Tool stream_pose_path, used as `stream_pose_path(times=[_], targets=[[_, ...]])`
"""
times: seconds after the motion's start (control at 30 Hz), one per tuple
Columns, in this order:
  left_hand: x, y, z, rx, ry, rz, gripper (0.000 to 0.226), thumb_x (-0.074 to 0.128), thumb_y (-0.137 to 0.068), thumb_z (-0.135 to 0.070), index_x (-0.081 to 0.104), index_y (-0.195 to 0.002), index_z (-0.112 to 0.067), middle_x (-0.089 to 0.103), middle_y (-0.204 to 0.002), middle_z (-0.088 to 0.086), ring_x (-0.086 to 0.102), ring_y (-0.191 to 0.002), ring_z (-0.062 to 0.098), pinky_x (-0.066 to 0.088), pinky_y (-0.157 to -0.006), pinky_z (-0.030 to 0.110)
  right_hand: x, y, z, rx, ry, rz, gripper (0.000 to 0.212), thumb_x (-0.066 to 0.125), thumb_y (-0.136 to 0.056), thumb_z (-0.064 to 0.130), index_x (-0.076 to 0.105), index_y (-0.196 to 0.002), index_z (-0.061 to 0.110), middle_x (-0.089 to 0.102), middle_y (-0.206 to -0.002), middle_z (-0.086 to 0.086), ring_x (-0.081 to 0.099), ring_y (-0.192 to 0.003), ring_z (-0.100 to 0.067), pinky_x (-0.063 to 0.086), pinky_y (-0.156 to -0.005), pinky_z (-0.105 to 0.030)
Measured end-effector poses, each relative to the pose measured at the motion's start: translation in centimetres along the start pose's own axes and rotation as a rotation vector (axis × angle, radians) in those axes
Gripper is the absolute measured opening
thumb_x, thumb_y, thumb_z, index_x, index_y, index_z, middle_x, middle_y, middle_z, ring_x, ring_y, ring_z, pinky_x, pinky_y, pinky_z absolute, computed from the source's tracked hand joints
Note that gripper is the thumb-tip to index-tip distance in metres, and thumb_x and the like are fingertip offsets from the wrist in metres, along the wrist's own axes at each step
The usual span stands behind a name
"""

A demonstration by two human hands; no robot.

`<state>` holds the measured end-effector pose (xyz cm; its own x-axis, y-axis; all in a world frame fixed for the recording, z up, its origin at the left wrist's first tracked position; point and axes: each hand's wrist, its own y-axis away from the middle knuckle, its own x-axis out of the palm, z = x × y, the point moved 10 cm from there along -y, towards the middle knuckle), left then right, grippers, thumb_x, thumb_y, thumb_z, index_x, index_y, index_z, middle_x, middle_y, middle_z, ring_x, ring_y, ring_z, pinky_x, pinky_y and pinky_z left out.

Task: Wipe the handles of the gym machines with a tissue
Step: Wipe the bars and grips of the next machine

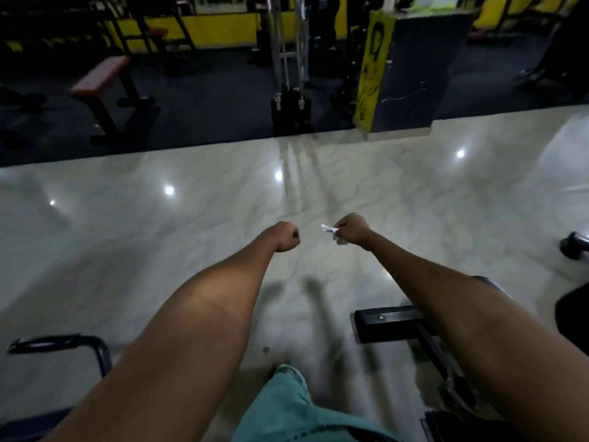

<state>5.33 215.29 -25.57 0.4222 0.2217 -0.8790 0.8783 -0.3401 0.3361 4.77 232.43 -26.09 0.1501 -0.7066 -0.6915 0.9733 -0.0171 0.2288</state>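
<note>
Over pale glossy marble floor (pixel 191 237): open room ahead of our hands.
Left hand (pixel 287 236): clenched, holding nothing.
Right hand (pixel 352 230): grasping crumpled white tissue (pixel 331 231).
Edges: black metal handle (pixel 60 342) lower left; black bench foot (pixel 385 323) lower right.

Glossy pale marble floor (pixel 197 237) reflected ceiling lights, red-padded bench (pixel 100 76) stood on dark matting, yellow-and-grey pillar (pixel 392 74) rose beyond, black metal frame (pixel 392 323) lay near, teal trouser leg (pixel 287 406) showed below.

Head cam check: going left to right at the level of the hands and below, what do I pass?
Curved black machine handle → left hand, a closed fist holding nothing → white tissue → right hand gripping that tissue → black machine part at the right edge.
</note>
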Motion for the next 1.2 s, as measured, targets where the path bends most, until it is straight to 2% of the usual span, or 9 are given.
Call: stream_pose_path(times=[0.13, 0.3, 0.43, 0.57, 0.63, 0.73, 0.87, 1.0, 1.2], targets=[[-1.7, -4.8, -1.1, 0.088, -0.021, 0.034, 0.026, 0.049, -0.092, -0.013, 0.066, -0.107, -0.001, 0.062, -0.118, 0.015, 0.058, -0.107, 0.028, 0.046, -0.088, 0.032, -1.9, -4.0, -0.4, 0.041, 0.057, -0.043, 0.016, 0.062, -0.074, 0.004, 0.067, -0.074, -0.011, 0.065, -0.080, -0.030, 0.067, -0.082, -0.037, 0.052, -0.073, -0.040], [-4.7, -11.4, -1.0, 0.158, -0.071, 0.085, 0.023, 0.047, -0.091, -0.011, 0.065, -0.096, 0.001, 0.061, -0.104, 0.017, 0.056, -0.091, 0.022, 0.041, -0.075, 0.026, -3.8, -8.2, -0.3, 0.103, 0.044, -0.090, 0.018, 0.063, -0.078, 0.008, 0.068, -0.074, -0.009, 0.065, -0.073, -0.026, 0.063, -0.069, -0.028, 0.051, -0.073, -0.039], [-7.4, -16.1, -2.1, 0.227, -0.079, 0.101, 0.022, 0.048, -0.091, -0.011, 0.064, -0.092, 0.004, 0.063, -0.105, 0.020, 0.059, -0.093, 0.026, 0.041, -0.074, 0.028, -6.4, -10.3, -1.3, 0.214, 0.031, -0.158, 0.018, 0.057, -0.075, 0.002, 0.063, -0.081, -0.014, 0.048, -0.069, -0.029, 0.042, -0.063, -0.014, 0.035, -0.062, -0.025], [-9.2, -21.1, -3.6, 0.274, -0.007, 0.097, 0.025, 0.049, -0.090, -0.011, 0.067, -0.096, 0.005, 0.067, -0.104, 0.020, 0.062, -0.094, 0.029, 0.048, -0.079, 0.030, -8.7, -12.7, -3.5, 0.273, -0.054, -0.224, 0.016, 0.058, -0.077, 0.003, 0.063, -0.074, -0.012, 0.059, -0.073, -0.032, 0.048, -0.063, -0.017, 0.045, -0.062, -0.034], [-9.4, -23.3, -5.2, 0.310, 0.015, 0.117, 0.023, 0.050, -0.090, -0.010, 0.067, -0.094, 0.004, 0.068, -0.102, 0.019, 0.063, -0.088, 0.026, 0.048, -0.079, 0.029, -9.9, -13.5, -5.1, 0.311, -0.094, -0.249, 0.016, 0.058, -0.079, 0.004, 0.066, -0.069, -0.006, 0.062, -0.064, -0.018, 0.054, -0.063, -0.020, 0.043, -0.064, -0.031], [-9.4, -26.6, -8.3, 0.367, 0.017, 0.145, 0.023, 0.051, -0.090, -0.011, 0.068, -0.099, 0.001, 0.067, -0.106, 0.019, 0.063, -0.096, 0.029, 0.049, -0.084, 0.032, -12.1, -14.8, -7.6, 0.361, -0.092, -0.275, 0.019, 0.058, -0.079, 0.005, 0.067, -0.063, 0.003, 0.063, -0.061, -0.009, 0.056, -0.061, -0.019, 0.042, -0.062, -0.028], [-8.5, -31.7, -14.6, 0.469, -0.067, 0.194, 0.026, 0.049, -0.091, -0.013, 0.067, -0.105, -0.002, 0.065, -0.113, 0.017, 0.061, -0.102, 0.030, 0.048, -0.084, 0.031, -16.9, -17.9, -11.7, 0.425, -0.109, -0.352, 0.013, 0.058, -0.075, 0.002, 0.068, -0.067, -0.003, 0.061, -0.063, -0.013, 0.054, -0.062, -0.021, 0.044, -0.065, -0.035], [-7.0, -35.9, -21.6, 0.589, -0.239, 0.253, 0.029, 0.047, -0.093, -0.017, 0.064, -0.114, -0.006, 0.060, -0.123, 0.014, 0.056, -0.111, 0.028, 0.044, -0.087, 0.029, -22.5, -19.9, -14.4, 0.488, -0.096, -0.447, 0.015, 0.057, -0.079, 0.003, 0.072, -0.078, 0.003, 0.068, -0.070, -0.012, 0.059, -0.066, -0.017, 0.044, -0.066, -0.028], [-5.4, -42.5, -29.3, 0.692, -0.397, 0.282, 0.029, 0.047, -0.092, -0.022, 0.064, -0.113, -0.010, 0.060, -0.122, 0.011, 0.058, -0.107, 0.029, 0.046, -0.084, 0.029, -27.6, -22.9, -20.0, 0.646, -0.047, -0.450, 0.020, 0.052, -0.077, 0.004, 0.071, -0.075, 0.009, 0.065, -0.065, -0.003, 0.062, -0.066, -0.018, 0.045, -0.061, -0.025]])
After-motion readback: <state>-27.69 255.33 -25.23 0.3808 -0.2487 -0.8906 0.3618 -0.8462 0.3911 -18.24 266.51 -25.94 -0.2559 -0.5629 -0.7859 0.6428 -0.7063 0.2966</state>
